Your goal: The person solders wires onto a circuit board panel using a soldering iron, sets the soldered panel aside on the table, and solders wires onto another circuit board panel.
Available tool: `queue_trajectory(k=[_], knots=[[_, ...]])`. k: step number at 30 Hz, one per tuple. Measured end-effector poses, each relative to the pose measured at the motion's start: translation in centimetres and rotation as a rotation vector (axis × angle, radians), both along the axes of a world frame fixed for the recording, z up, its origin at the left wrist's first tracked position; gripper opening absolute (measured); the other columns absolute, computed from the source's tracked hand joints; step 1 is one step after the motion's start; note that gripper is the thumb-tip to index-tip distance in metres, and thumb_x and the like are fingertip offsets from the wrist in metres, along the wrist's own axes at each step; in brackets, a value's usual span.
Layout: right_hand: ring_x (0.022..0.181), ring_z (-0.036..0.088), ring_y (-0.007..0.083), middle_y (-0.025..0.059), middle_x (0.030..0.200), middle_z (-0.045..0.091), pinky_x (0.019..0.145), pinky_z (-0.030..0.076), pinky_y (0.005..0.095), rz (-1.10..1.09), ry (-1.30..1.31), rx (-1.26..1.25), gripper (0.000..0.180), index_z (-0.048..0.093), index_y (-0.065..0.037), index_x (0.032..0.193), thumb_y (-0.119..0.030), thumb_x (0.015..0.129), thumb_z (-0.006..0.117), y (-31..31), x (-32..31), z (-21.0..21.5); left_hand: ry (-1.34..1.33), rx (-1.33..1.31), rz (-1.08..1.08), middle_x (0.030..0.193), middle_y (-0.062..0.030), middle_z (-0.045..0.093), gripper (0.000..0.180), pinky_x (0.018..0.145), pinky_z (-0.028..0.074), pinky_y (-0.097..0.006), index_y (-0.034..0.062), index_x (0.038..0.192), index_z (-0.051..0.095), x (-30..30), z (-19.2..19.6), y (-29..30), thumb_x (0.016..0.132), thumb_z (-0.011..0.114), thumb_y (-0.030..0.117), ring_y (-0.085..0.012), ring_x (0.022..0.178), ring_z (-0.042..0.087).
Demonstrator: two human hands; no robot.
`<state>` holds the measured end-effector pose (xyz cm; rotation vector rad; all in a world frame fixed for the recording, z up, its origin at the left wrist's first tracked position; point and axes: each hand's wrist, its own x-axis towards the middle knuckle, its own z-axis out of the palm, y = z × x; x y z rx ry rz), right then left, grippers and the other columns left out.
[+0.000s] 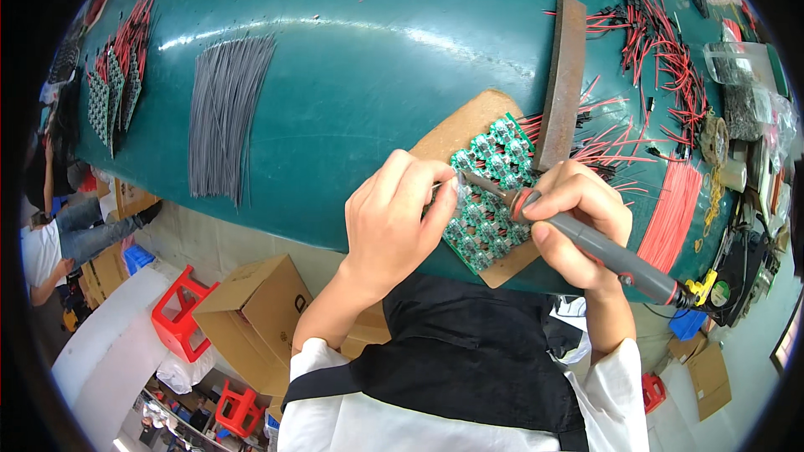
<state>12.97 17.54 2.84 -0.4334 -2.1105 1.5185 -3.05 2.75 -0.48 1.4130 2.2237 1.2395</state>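
My right hand (584,216) grips a grey soldering iron (618,259), its tip pointing left over a panel of small green circuit boards (490,230). Close to that tip, my left hand (387,219) is closed in a pinch above the panel's left side. Whatever lies between its thumb and finger is too small to make out. The panel rests tilted on a brown board (456,128). Red and black wires (599,151) run out from the panel's right side, under a long rusty metal bar (559,79).
Grey wires (226,117) lie in a bundle on the green table (352,92), left of wired board panels' far side. Red wires (672,211) and connector leads (657,33) lie at right. Cardboard boxes (251,318) and red stools (180,314) stand below the edge; a person (50,255) is far left.
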Motion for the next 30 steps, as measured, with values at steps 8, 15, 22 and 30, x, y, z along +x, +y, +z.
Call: queue_trajectory(k=[8,15,22,30], knots=[[0.066,0.061,0.0206,0.0101,0.075,0.064,0.059,0.048,0.0301,-0.002,0.088,0.080,0.016,0.066,0.000,0.086,-0.003,0.071,0.071,0.9,0.5,0.8,-0.187,0.042,0.137,0.080,-0.0045,0.057,0.011,0.054,0.047,-0.033,0.0070,0.086,0.062,0.1,1.0,0.9,0.081,0.071,0.004,-0.0192,0.061,0.058],[0.066,0.061,0.0193,0.0104,0.075,0.063,0.059,0.047,0.0294,0.008,0.012,0.059,0.014,0.066,0.000,0.085,-0.002,0.071,0.068,1.8,0.6,0.5,0.056,0.040,-0.009,0.077,-0.0053,0.055,0.013,0.055,0.046,-0.035,0.0078,0.085,0.062,0.3,-0.1,2.1,0.078,0.072,0.003,-0.0209,0.063,0.058],[0.067,0.060,0.0188,0.0098,0.074,0.061,0.061,0.047,0.0297,0.063,0.001,0.078,0.013,0.066,0.000,0.084,-0.002,0.071,0.067,1.8,0.4,0.6,0.060,-0.032,-0.034,0.078,-0.0055,0.055,0.011,0.052,0.046,-0.033,0.0088,0.086,0.062,0.4,0.7,2.1,0.080,0.071,0.004,-0.0196,0.059,0.057],[0.063,0.059,0.0193,0.0103,0.073,0.062,0.057,0.046,0.0300,-0.016,0.114,0.046,0.013,0.066,0.000,0.085,-0.001,0.071,0.068,2.7,0.8,0.9,-0.099,0.072,0.059,0.080,-0.0042,0.056,0.012,0.051,0.047,-0.029,0.0072,0.087,0.062,0.4,0.9,2.7,0.081,0.072,0.004,-0.0148,0.060,0.058]])
